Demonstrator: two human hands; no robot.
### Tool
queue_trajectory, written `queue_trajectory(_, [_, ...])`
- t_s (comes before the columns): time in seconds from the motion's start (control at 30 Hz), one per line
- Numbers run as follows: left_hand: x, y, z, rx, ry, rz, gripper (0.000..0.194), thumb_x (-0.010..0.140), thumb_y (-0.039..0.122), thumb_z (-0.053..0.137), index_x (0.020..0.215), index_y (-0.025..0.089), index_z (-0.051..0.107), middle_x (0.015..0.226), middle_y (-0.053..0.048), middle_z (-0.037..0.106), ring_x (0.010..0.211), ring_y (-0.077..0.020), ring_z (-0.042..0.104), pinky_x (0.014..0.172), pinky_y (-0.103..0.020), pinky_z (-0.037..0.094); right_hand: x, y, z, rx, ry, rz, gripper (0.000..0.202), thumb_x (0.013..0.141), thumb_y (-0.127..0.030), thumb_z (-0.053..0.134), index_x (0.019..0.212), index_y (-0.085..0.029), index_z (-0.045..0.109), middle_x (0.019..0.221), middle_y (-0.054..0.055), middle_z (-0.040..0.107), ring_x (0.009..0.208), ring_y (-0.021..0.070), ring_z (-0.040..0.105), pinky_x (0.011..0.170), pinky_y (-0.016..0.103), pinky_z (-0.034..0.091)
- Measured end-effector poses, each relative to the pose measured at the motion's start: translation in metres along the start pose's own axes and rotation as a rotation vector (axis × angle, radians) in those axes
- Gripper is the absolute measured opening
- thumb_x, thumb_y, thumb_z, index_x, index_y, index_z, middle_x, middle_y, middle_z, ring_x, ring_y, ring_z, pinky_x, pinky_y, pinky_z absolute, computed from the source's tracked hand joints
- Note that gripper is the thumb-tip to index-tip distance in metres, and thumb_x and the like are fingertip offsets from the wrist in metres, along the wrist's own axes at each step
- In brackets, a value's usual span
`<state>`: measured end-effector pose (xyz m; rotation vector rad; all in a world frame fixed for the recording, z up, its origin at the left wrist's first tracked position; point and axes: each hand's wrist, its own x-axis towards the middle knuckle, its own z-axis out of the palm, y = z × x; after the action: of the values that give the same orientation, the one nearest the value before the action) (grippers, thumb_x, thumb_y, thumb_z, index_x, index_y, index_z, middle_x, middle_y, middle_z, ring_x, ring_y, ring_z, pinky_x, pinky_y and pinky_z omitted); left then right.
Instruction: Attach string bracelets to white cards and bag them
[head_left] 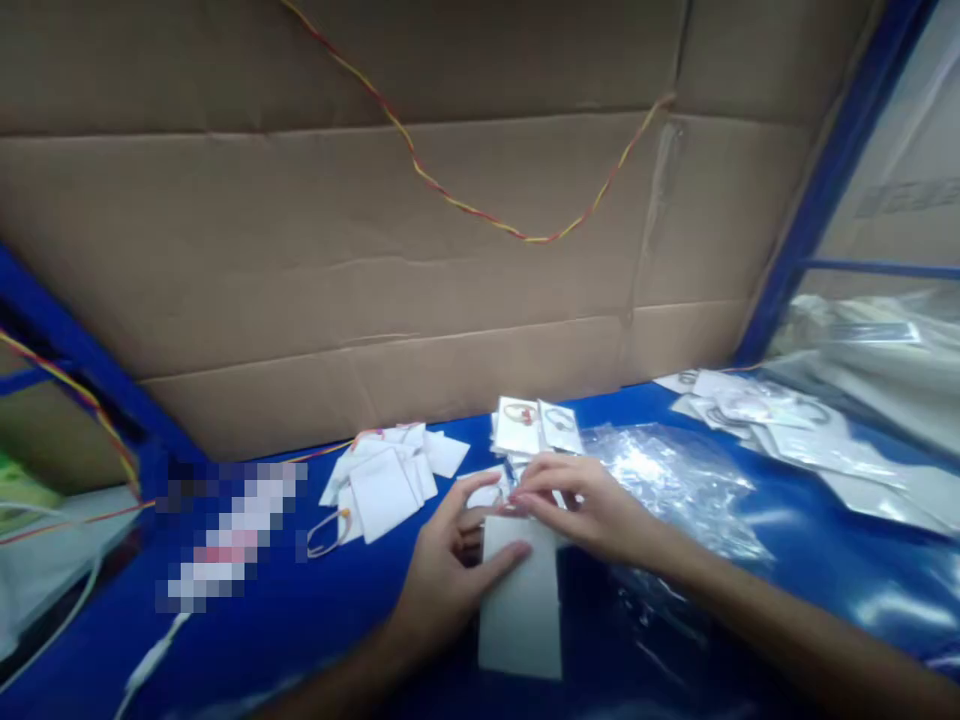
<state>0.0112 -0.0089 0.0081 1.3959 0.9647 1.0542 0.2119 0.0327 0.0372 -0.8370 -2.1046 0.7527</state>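
Observation:
My left hand (pixel 450 560) grips a blank white card (pixel 521 610) from its left side, thumb on the front face and fingers behind. At the card's top edge, my right hand (pixel 592 505) is closed in a pinch, touching or almost touching the left fingertips. Whatever small thing lies between the right fingertips is blurred and partly hidden. Just beyond the hands are white cards bearing thin loops like bracelets, one with a yellowish-red loop (pixel 519 415) and one with a grey loop (pixel 559 422).
Loose white cards (pixel 386 490) lie heaped at the left, with a thin loop (pixel 326 538) beside them. Clear plastic bags (pixel 667 480) spread right of the hands. Bagged cards (pixel 810 430) are piled farther right. A cardboard wall (pixel 360 240) with a twisted wire stands behind the blue table (pixel 300 630).

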Motion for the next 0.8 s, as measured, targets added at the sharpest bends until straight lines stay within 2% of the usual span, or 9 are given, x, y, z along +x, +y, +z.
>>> queue_trajectory(0.17, [-0.001,0.002,0.002,-0.004,0.006,0.009,0.068,0.079,0.034,0.078,0.134,0.020,0.040,0.113,-0.012,0.072,0.090,-0.0233,0.073,0.075,-0.029,0.059,0.001,0.003,0.000,-0.018,0.096,0.055,0.030,0.087,-0.047,0.062,0.098,-0.024,0.078,0.092,0.004,0.065,0.075,0.0044,0.054,0.067,0.016,0.039])
queue_trajectory(0.3, [-0.001,0.003,0.002,-0.009,0.016,0.003,0.068,0.079,0.033,0.079,0.133,0.021,0.040,0.112,-0.011,0.072,0.088,-0.0222,0.074,0.074,-0.028,0.059,0.000,0.008,0.000,-0.014,0.141,0.100,0.032,0.081,-0.050,0.068,0.086,-0.020,0.078,0.082,0.003,0.061,0.066,0.0029,0.046,0.061,0.016,0.034])
queue_trajectory(0.43, [-0.002,0.004,0.003,0.015,0.026,0.010,0.067,0.080,0.034,0.078,0.133,0.021,0.041,0.111,-0.011,0.072,0.087,-0.0227,0.074,0.072,-0.028,0.058,0.000,0.008,-0.002,0.010,0.028,0.186,0.042,0.084,-0.054,0.062,0.087,-0.015,0.077,0.059,-0.001,0.052,0.057,0.0011,0.036,0.056,0.015,0.024])
queue_trajectory(0.53, [-0.002,0.003,0.003,-0.002,0.024,0.014,0.066,0.080,0.034,0.078,0.132,0.020,0.040,0.111,-0.012,0.072,0.087,-0.0241,0.074,0.073,-0.030,0.059,0.000,0.001,-0.003,0.073,-0.094,0.260,0.054,0.088,-0.059,0.051,0.083,-0.011,0.075,0.059,-0.001,0.052,0.056,0.0004,0.035,0.053,0.016,0.020])
queue_trajectory(0.6, [-0.002,0.002,0.003,-0.002,0.027,0.017,0.067,0.079,0.034,0.078,0.133,0.020,0.040,0.111,-0.012,0.072,0.088,-0.0241,0.074,0.074,-0.031,0.059,-0.001,-0.003,-0.003,0.109,-0.133,0.288,0.058,0.089,-0.062,0.047,0.083,-0.011,0.073,0.059,-0.002,0.049,0.053,-0.0003,0.032,0.050,0.015,0.019])
queue_trajectory(0.7, [-0.001,0.001,0.002,0.028,0.036,0.025,0.067,0.079,0.035,0.078,0.133,0.021,0.041,0.110,-0.010,0.072,0.086,-0.0221,0.074,0.072,-0.028,0.058,-0.001,-0.005,-0.003,0.152,-0.172,0.328,0.057,0.085,-0.066,0.051,0.093,-0.014,0.073,0.052,-0.005,0.040,0.046,-0.0010,0.026,0.044,0.015,0.013])
queue_trajectory(0.8, [-0.001,0.002,0.003,0.021,0.066,0.038,0.066,0.079,0.037,0.079,0.132,0.021,0.042,0.111,-0.010,0.072,0.086,-0.0219,0.074,0.072,-0.027,0.058,-0.001,-0.005,-0.003,0.159,-0.191,0.350,0.054,0.082,-0.063,0.059,0.101,-0.015,0.071,0.046,-0.007,0.034,0.041,-0.0012,0.023,0.042,0.015,0.010])
